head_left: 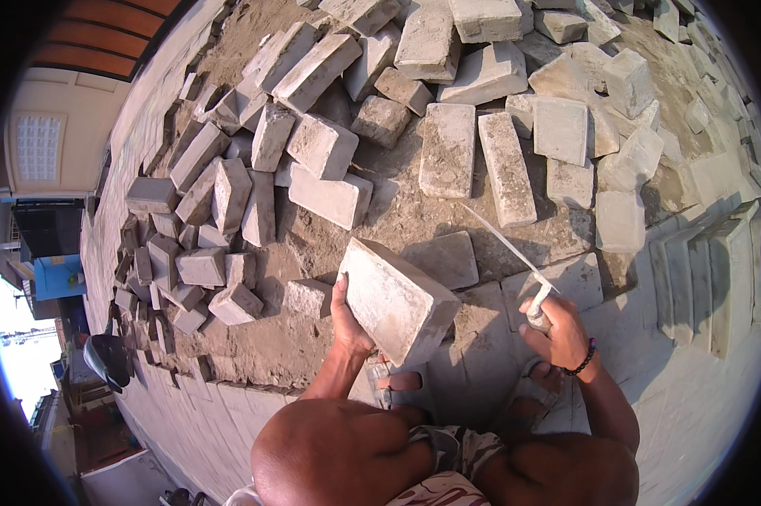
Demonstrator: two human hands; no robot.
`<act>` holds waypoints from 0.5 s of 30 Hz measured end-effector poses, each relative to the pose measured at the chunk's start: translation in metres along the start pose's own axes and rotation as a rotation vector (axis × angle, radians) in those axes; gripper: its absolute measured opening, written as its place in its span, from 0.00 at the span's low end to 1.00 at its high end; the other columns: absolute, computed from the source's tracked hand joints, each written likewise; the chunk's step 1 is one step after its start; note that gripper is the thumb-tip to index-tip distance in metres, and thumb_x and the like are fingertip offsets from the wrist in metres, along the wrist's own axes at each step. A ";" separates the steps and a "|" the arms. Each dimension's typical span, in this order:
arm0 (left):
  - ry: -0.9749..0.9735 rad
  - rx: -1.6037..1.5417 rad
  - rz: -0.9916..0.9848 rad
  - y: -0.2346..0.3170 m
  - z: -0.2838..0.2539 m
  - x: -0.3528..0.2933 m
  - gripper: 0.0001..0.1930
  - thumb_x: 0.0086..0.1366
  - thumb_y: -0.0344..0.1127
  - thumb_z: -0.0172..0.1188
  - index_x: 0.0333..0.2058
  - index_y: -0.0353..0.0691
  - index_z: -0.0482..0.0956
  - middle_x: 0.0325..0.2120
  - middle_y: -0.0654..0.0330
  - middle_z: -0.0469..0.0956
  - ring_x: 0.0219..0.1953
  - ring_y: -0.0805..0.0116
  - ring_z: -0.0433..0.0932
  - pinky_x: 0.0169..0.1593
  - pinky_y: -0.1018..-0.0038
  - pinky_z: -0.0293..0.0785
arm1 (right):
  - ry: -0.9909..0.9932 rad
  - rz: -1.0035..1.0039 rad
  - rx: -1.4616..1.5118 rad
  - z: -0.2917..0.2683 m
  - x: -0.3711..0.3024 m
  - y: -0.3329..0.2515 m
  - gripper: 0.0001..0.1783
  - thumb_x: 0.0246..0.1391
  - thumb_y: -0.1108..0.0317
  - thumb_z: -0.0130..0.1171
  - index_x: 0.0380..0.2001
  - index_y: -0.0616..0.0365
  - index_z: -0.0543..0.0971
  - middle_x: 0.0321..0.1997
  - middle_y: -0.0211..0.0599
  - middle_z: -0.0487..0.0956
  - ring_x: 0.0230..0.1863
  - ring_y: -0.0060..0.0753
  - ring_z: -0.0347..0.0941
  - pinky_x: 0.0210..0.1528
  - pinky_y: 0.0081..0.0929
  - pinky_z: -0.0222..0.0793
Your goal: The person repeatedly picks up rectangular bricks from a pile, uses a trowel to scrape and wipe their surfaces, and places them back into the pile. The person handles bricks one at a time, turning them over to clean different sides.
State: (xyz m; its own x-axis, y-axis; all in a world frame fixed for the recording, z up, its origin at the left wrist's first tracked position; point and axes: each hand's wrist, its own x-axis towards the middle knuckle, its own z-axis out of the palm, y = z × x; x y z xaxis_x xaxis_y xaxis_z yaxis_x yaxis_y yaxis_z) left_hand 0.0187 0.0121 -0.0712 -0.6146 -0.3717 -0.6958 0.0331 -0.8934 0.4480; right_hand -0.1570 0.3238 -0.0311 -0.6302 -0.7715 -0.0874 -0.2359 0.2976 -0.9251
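Item: one grey paving block, chalky on its face, tilted, in front of the crouching person's knees; whether a lower corner touches anything, I cannot tell.

Left hand: fingers clamped on the block's left side, thumb along the edge; the far fingertips are hidden.

Right hand: fingers closed round the pale handle of a thin-bladed trowel, blade angled up and away, apart from the block.

Below: two feet in open sandals, the left just beside the block's lower corner.

Around: loose blocks heaped on sandy soil.

Hazards, in my judgement: dust and one-handed weight could let the block slip onto bare toes; a careless trowel blow could chip its edge or jar the grip.
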 end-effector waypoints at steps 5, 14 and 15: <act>-0.048 0.045 -0.005 0.010 0.019 -0.004 0.35 0.62 0.60 0.57 0.61 0.42 0.68 0.52 0.52 0.76 0.52 0.52 0.76 0.57 0.54 0.73 | -0.243 -0.226 -0.057 0.019 -0.006 0.003 0.16 0.46 0.64 0.64 0.39 0.58 0.78 0.28 0.42 0.79 0.28 0.49 0.78 0.30 0.40 0.73; -0.074 0.251 0.048 -0.006 0.059 -0.011 0.35 0.62 0.59 0.58 0.59 0.40 0.69 0.50 0.54 0.77 0.49 0.55 0.77 0.54 0.58 0.75 | -0.318 0.210 -0.385 0.014 0.063 0.011 0.18 0.48 0.63 0.58 0.37 0.67 0.72 0.28 0.63 0.78 0.36 0.64 0.77 0.39 0.52 0.73; -0.160 0.227 0.057 -0.002 0.059 -0.012 0.35 0.63 0.58 0.58 0.60 0.39 0.68 0.50 0.53 0.77 0.49 0.55 0.78 0.54 0.58 0.75 | -0.331 0.255 -0.371 0.011 0.058 0.004 0.17 0.48 0.64 0.58 0.37 0.65 0.71 0.28 0.62 0.78 0.35 0.63 0.77 0.38 0.53 0.73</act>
State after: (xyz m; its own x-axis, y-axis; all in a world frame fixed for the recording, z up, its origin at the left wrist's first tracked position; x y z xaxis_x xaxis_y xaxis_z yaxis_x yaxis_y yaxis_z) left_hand -0.0200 0.0337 -0.0307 -0.7336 -0.3590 -0.5770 -0.0952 -0.7864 0.6103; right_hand -0.1865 0.2744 -0.0439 -0.4492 -0.7671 -0.4580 -0.3892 0.6295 -0.6725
